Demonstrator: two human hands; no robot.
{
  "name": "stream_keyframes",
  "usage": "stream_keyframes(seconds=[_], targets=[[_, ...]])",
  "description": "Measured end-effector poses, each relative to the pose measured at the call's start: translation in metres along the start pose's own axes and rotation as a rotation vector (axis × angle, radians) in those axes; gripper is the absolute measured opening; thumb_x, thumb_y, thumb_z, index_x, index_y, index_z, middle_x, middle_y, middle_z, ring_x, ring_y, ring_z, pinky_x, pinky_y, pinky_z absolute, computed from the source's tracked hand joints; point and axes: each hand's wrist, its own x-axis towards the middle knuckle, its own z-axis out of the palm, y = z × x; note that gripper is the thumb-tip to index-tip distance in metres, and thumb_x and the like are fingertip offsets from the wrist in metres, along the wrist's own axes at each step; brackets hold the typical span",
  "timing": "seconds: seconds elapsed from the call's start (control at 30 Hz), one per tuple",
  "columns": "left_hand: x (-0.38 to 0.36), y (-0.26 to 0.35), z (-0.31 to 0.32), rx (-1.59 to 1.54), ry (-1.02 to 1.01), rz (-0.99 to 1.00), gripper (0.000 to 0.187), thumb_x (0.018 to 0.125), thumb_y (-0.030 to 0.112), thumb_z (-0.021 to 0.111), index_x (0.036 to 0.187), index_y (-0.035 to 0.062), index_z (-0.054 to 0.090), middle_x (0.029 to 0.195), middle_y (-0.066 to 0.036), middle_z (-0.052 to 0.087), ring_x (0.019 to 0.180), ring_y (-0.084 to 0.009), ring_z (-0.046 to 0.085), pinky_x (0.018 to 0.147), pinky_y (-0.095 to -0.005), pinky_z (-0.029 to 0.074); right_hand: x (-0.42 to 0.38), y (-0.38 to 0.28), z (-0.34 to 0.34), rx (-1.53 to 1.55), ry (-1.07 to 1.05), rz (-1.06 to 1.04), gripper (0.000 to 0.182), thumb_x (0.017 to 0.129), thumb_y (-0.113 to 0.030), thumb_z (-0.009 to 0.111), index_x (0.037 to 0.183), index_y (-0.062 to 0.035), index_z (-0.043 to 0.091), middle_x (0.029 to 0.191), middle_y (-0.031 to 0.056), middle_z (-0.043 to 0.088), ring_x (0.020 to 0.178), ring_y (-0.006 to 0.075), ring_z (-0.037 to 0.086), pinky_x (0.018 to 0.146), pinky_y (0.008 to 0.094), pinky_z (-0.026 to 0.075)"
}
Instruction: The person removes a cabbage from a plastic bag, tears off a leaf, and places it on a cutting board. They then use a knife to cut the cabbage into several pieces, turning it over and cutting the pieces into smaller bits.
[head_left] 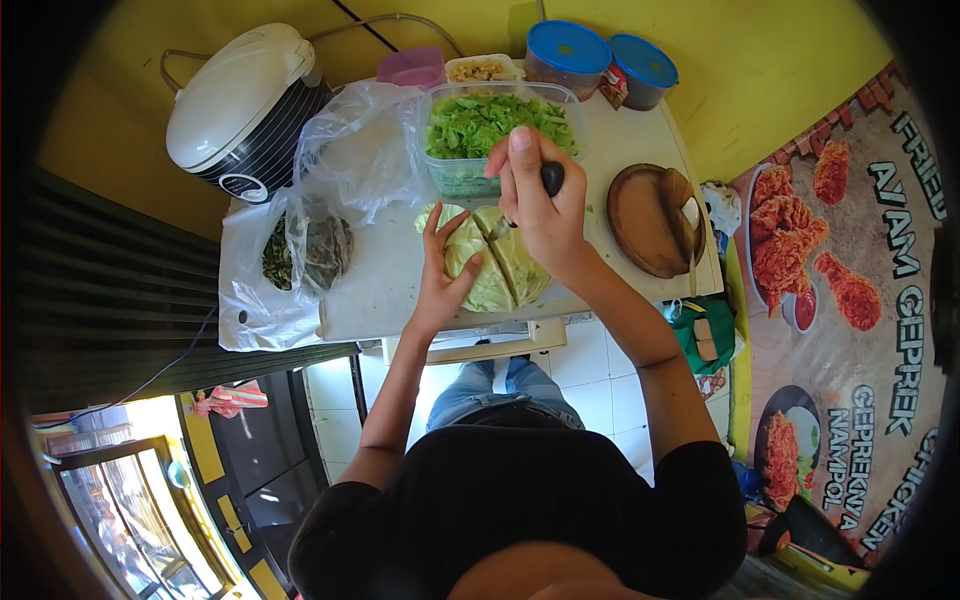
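Observation:
A pale green cabbage (495, 268) lies on the white table (380, 280), split down the middle. My left hand (438, 268) rests on its left half with fingers spread, steadying it. My right hand (535, 195) is closed around the black handle of a knife (551, 178). The blade points down into the cut in the cabbage and is mostly hidden by my hand.
A clear tub of chopped greens (470, 130) stands just behind the cabbage. Plastic bags with leaves (305, 250) lie to the left, next to a white rice cooker (245, 105). A brown wooden dish (655, 220) sits at right; blue-lidded jars (570, 55) at the back.

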Motion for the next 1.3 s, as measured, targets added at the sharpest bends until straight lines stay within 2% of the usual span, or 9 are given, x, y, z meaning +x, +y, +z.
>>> stream_keyframes(seconds=[0.43, 0.53, 0.63, 0.7, 0.83, 0.93, 1.03, 1.17, 1.3], targets=[[0.0, 0.002, 0.003, 0.085, 0.014, -0.015, 0.086, 0.084, -0.001, 0.06, 0.148, 0.0075, 0.004, 0.139, -0.021, 0.037, 0.125, -0.0253, 0.042, 0.104, -0.0359, 0.035, 0.014, 0.021, 0.021, -0.135, -0.055, -0.109, 0.039, 0.1, -0.033, 0.045, 0.078, -0.0033, 0.058, 0.057, -0.0025, 0.044, 0.05, 0.0038, 0.036, 0.047, 0.0235, 0.03], [0.0, 0.0, 0.002, 0.108, 0.019, 0.016, 0.087, 0.083, 0.0, 0.06, 0.148, 0.0062, 0.003, 0.139, -0.021, 0.037, 0.126, -0.0257, 0.041, 0.104, -0.0358, 0.035, 0.012, 0.026, 0.022, -0.129, -0.084, 0.023, 0.038, 0.1, -0.032, 0.045, 0.078, -0.0026, 0.058, 0.057, -0.0018, 0.044, 0.052, 0.0043, 0.036, 0.047, 0.0245, 0.03], [-0.001, 0.002, 0.004, 0.091, 0.022, 0.016, 0.087, 0.083, 0.0, 0.061, 0.148, 0.0058, 0.003, 0.14, -0.021, 0.036, 0.128, -0.0264, 0.039, 0.106, -0.0366, 0.033, 0.007, 0.042, 0.02, -0.082, -0.112, -0.037, 0.052, 0.101, -0.041, 0.036, 0.069, -0.0033, 0.052, 0.062, -0.0003, 0.046, 0.052, 0.0042, 0.037, 0.047, 0.0215, 0.03], [0.0, 0.0, 0.003, 0.145, 0.024, 0.042, 0.087, 0.083, 0.001, 0.061, 0.148, 0.0058, 0.003, 0.141, -0.022, 0.035, 0.129, -0.0272, 0.038, 0.107, -0.0375, 0.03, 0.002, 0.054, 0.015, -0.014, -0.156, 0.044, 0.06, 0.1, -0.051, 0.03, 0.061, -0.006, 0.039, 0.057, -0.0015, 0.037, 0.05, 0.0053, 0.032, 0.045, 0.0228, 0.026], [0.0, -0.002, 0.003, 0.105, 0.034, 0.018, 0.087, 0.083, 0.002, 0.062, 0.148, 0.0057, 0.004, 0.14, -0.023, 0.036, 0.129, -0.0275, 0.037, 0.108, -0.0384, 0.028, -0.015, 0.059, 0.014, -0.007, -0.11, 0.161, 0.059, 0.099, -0.052, 0.027, 0.058, -0.0088, 0.028, 0.054, -0.0023, 0.029, 0.048, 0.006, 0.027, 0.044, 0.0239, 0.021], [0.001, 0.001, 0.003, 0.198, 0.033, 0.048, 0.087, 0.084, 0.003, 0.063, 0.148, 0.0055, 0.004, 0.139, -0.023, 0.037, 0.128, -0.0267, 0.039, 0.106, -0.0372, 0.031, -0.016, 0.059, 0.013, 0.041, -0.085, 0.145, 0.056, 0.099, -0.048, 0.031, 0.059, -0.0088, 0.026, 0.054, -0.0018, 0.027, 0.047, 0.0067, 0.024, 0.044, 0.0242, 0.018], [-0.001, 0.004, 0.006, 0.088, 0.036, -0.015, 0.088, 0.084, 0.004, 0.064, 0.148, 0.0058, 0.003, 0.139, -0.024, 0.038, 0.125, -0.0256, 0.041, 0.104, -0.0355, 0.035, -0.009, 0.051, 0.011, 0.087, -0.109, 0.145, 0.055, 0.099, -0.045, 0.031, 0.059, -0.0087, 0.025, 0.054, -0.0018, 0.026, 0.048, 0.007, 0.023, 0.044, 0.0241, 0.019], [0.0, 0.008, 0.007, 0.129, 0.031, -0.01, 0.09, 0.085, 0.005, 0.064, 0.148, 0.0075, 0.001, 0.139, -0.026, 0.037, 0.123, -0.0257, 0.044, 0.102, -0.0347, 0.036, 0.006, 0.019, 0.019, 0.101, -0.08, -0.008, 0.049, 0.1, -0.036, 0.03, 0.061, -0.0086, 0.024, 0.056, -0.0016, 0.026, 0.048, 0.0072, 0.024, 0.043, 0.0247, 0.018], [0.001, 0.004, 0.006, 0.131, 0.032, 0.041, 0.092, 0.084, 0.004, 0.064, 0.148, 0.0088, -0.003, 0.142, -0.03, 0.031, 0.125, -0.0276, 0.042, 0.103, -0.0359, 0.035, 0.009, 0.057, 0.02, 0.093, -0.089, -0.053, 0.045, 0.101, -0.03, 0.029, 0.062, -0.0093, 0.025, 0.057, -0.0017, 0.025, 0.046, 0.0065, 0.023, 0.041, 0.0248, 0.018]])
